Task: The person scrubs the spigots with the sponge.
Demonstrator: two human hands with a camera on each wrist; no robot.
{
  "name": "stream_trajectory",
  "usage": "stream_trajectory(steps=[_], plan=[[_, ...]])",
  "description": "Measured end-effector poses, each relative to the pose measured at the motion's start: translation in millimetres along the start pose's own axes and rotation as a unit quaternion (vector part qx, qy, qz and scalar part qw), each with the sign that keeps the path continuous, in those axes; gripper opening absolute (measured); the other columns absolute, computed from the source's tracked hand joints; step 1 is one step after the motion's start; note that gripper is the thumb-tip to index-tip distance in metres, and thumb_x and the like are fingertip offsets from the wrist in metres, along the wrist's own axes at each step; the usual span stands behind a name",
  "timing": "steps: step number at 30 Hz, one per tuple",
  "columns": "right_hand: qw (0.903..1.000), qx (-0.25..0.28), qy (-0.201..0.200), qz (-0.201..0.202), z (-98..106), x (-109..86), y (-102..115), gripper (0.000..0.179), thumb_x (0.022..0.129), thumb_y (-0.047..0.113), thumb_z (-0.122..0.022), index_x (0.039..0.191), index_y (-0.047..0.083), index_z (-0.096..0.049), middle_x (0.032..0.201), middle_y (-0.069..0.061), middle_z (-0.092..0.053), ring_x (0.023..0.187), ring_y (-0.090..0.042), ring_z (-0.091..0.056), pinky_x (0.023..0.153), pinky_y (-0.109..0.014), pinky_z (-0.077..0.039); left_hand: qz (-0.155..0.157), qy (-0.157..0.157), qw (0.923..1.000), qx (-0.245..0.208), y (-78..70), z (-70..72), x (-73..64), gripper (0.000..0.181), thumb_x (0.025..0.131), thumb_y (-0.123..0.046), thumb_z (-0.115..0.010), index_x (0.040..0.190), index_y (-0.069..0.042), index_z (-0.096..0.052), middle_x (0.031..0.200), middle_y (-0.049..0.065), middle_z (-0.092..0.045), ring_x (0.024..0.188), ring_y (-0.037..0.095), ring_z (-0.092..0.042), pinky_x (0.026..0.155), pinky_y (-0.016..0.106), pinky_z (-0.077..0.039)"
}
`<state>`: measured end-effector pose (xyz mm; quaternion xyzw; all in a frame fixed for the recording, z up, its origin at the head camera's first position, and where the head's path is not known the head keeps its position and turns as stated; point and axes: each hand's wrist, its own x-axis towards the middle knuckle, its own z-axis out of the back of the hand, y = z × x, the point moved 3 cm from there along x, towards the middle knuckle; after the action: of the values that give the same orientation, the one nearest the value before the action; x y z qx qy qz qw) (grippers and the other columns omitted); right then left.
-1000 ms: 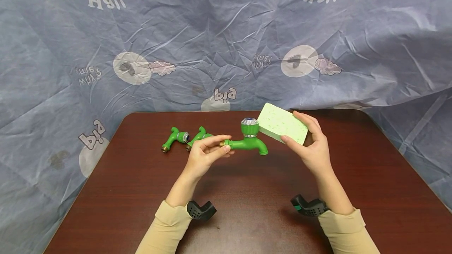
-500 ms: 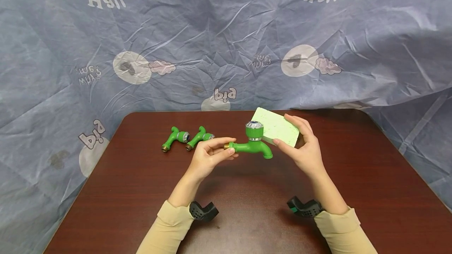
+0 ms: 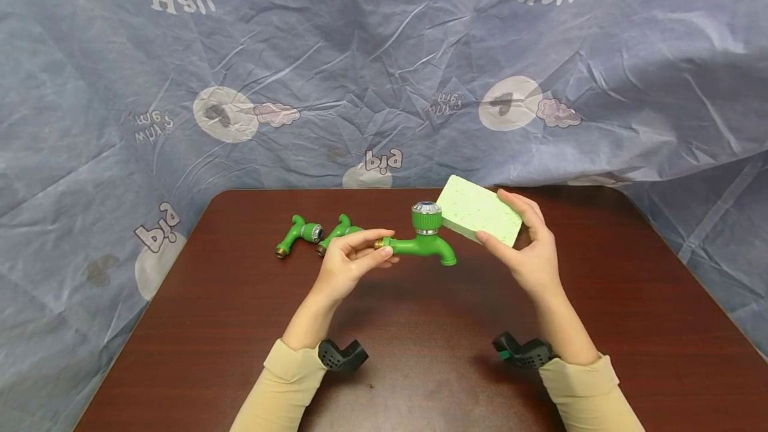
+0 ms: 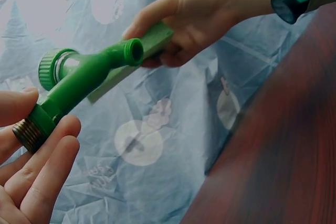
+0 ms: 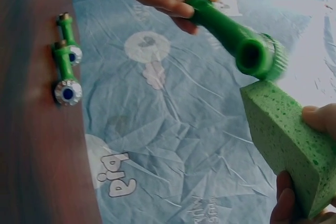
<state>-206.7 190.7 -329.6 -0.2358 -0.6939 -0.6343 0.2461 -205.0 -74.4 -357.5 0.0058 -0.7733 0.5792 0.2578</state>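
My left hand (image 3: 351,262) pinches a green faucet (image 3: 417,245) by its brass-threaded inlet end, thumb on the near side. The faucet is held level above the table, its ribbed knob with a silver cap upward and the spout bent down to the right. In my right hand (image 3: 531,245) is a pale green sponge (image 3: 480,212), gripped by its right end between thumb and fingers. The sponge's left edge is right at the knob, slightly behind it. Seen in the right wrist view, a corner of the sponge (image 5: 289,140) comes close under the faucet (image 5: 236,38).
Two more green faucets lie on the dark red-brown table (image 3: 240,325) at the back left: one faucet (image 3: 297,235) farther left, the other faucet (image 3: 339,232) partly behind my left hand. A printed blue-grey cloth (image 3: 384,85) hangs behind the table.
Both hands shift slightly right and down, with sponge behind the knob, then return up and apart to about their earlier places. The sponge goes left over the knob and back right. Both grips stay the same.
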Motion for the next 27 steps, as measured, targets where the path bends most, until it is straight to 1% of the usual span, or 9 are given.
stream_trajectory(steps=[3, 8, 11, 13, 15, 17, 21, 24, 27], plan=[[1.0, 0.006, 0.003, -0.005, 3.2, 0.8, 4.1, 0.066, 0.067, -0.028, -0.064, 0.129, -0.01, -0.05, 0.125, -0.012, -0.046, 0.107, -0.021, -0.047, 0.074, -0.016, -0.049, 0.001, -0.019, 0.9998, 0.006, -1.0, 4.4, 0.7, 0.033, 0.083, 0.01, -0.061, 0.114, 0.021, -0.054, 0.093, 0.011, -0.068, 0.076, 0.024, -0.069, 0.072, 0.049, -0.055], [0.999, 0.002, 0.045, -0.003, 2.2, 0.3, 7.2, 0.066, 0.067, -0.024, -0.067, 0.129, -0.01, -0.048, 0.126, -0.013, -0.046, 0.104, -0.019, -0.049, 0.071, -0.016, -0.05, 0.002, -0.041, 0.9991, 0.01, -1.0, 7.8, 0.9, 0.033, 0.084, 0.01, -0.062, 0.114, 0.02, -0.054, 0.093, 0.013, -0.067, 0.076, 0.029, -0.069, 0.073, 0.048, -0.056], [0.9963, -0.027, 0.082, 0.007, 1.3, -0.8, 8.7, 0.067, 0.064, -0.026, -0.068, 0.127, -0.011, -0.049, 0.125, -0.016, -0.047, 0.106, -0.021, -0.047, 0.073, -0.017, -0.048, -0.002, -0.054, 0.9984, 0.012, -1.4, 9.6, 0.9, 0.033, 0.084, 0.009, -0.062, 0.114, 0.019, -0.055, 0.092, 0.014, -0.068, 0.076, 0.03, -0.069, 0.073, 0.051, -0.054], [0.9923, -0.056, 0.109, 0.018, 0.5, -1.7, 10.7, 0.069, 0.061, -0.027, -0.068, 0.126, -0.012, -0.05, 0.124, -0.017, -0.047, 0.11, -0.022, -0.046, 0.078, -0.018, -0.045, -0.005, -0.063, 0.998, 0.01, -1.7, 11.2, 1.0, 0.033, 0.084, 0.009, -0.062, 0.115, 0.018, -0.055, 0.091, 0.012, -0.068, 0.076, 0.029, -0.069, 0.074, 0.052, -0.054], [0.9866, -0.09, 0.132, 0.033, -0.3, -2.1, 14.4, 0.07, 0.059, -0.027, -0.07, 0.125, -0.011, -0.051, 0.123, -0.018, -0.048, 0.114, -0.022, -0.044, 0.082, -0.021, -0.042, -0.008, -0.068, 0.9976, 0.009, -3.0, 12.6, 1.1, 0.033, 0.084, 0.008, -0.062, 0.115, 0.018, -0.056, 0.09, 0.009, -0.069, 0.075, 0.028, -0.069, 0.073, 0.048, -0.055], [0.9812, -0.108, 0.151, 0.052, -1.7, -1.6, 20.9, 0.071, 0.056, -0.026, -0.071, 0.123, -0.012, -0.052, 0.121, -0.019, -0.05, 0.115, -0.022, -0.044, 0.086, -0.022, -0.039, -0.014, -0.07, 0.9974, 0.006, -4.5, 13.7, 1.2, 0.034, 0.084, 0.008, -0.062, 0.115, 0.019, -0.054, 0.089, 0.007, -0.069, 0.075, 0.028, -0.069, 0.073, 0.047, -0.056], [0.9762, -0.083, 0.183, 0.082, -5.7, -0.4, 35.0, 0.07, 0.054, -0.028, -0.068, 0.121, -0.017, -0.05, 0.118, -0.024, -0.049, 0.113, -0.024, -0.044, 0.091, -0.025, -0.038, -0.02, -0.074, 0.9971, 0.001, -6.4, 14.7, 1.1, 0.035, 0.084, 0.008, -0.062, 0.115, 0.021, -0.053, 0.088, 0.005, -0.07, 0.075, 0.028, -0.069, 0.073, 0.05, -0.054], [0.9732, -0.062, 0.206, 0.082, -11.6, -1.2, 40.2, 0.069, 0.054, -0.028, -0.068, 0.12, -0.018, -0.05, 0.118, -0.024, -0.049, 0.113, -0.024, -0.044, 0.091, -0.026, -0.038, -0.016, -0.072, 0.9973, 0.0, -5.3, 13.7, 1.1, 0.035, 0.084, 0.008, -0.062, 0.115, 0.021, -0.052, 0.088, 0.005, -0.07, 0.075, 0.027, -0.07, 0.073, 0.05, -0.054], [0.9688, -0.068, 0.224, 0.08, -20.0, -3.5, 40.5, 0.068, 0.055, -0.025, -0.071, 0.12, -0.016, -0.051, 0.118, -0.024, -0.049, 0.113, -0.024, -0.044, 0.092, -0.026, -0.039, -0.009, -0.067, 0.9977, 0.005, -3.4, 11.2, 0.8, 0.034, 0.085, 0.008, -0.062, 0.115, 0.02, -0.053, 0.089, 0.006, -0.069, 0.075, 0.027, -0.069, 0.072, 0.05, -0.055]])
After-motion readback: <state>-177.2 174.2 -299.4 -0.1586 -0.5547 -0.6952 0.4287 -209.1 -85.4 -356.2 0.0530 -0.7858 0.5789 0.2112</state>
